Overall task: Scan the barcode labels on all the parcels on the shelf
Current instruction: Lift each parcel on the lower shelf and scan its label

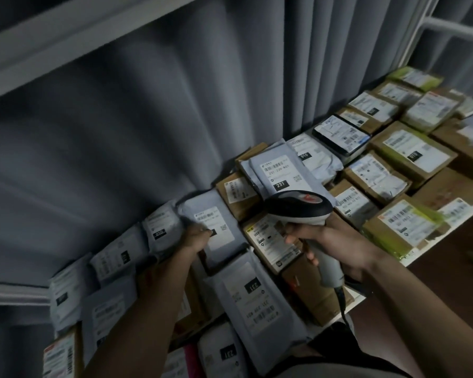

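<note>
My right hand (331, 244) grips the handle of a grey and black barcode scanner (298, 208), whose head points left over the parcels. My left hand (195, 237) holds the near edge of a grey mailer bag (216, 211) with a white barcode label (217, 227). The thumb lies on that label. Several other parcels cover the shelf: grey bags such as the one marked 231 (277, 170) and brown cartons (410, 151), each with a label facing up.
A grey curtain (148, 118) hangs right behind the parcels. The white shelf edge (445, 230) runs along the right, and a white shelf frame (418, 36) stands at the upper right. The scanner's black cable (342, 304) drops down past my right wrist.
</note>
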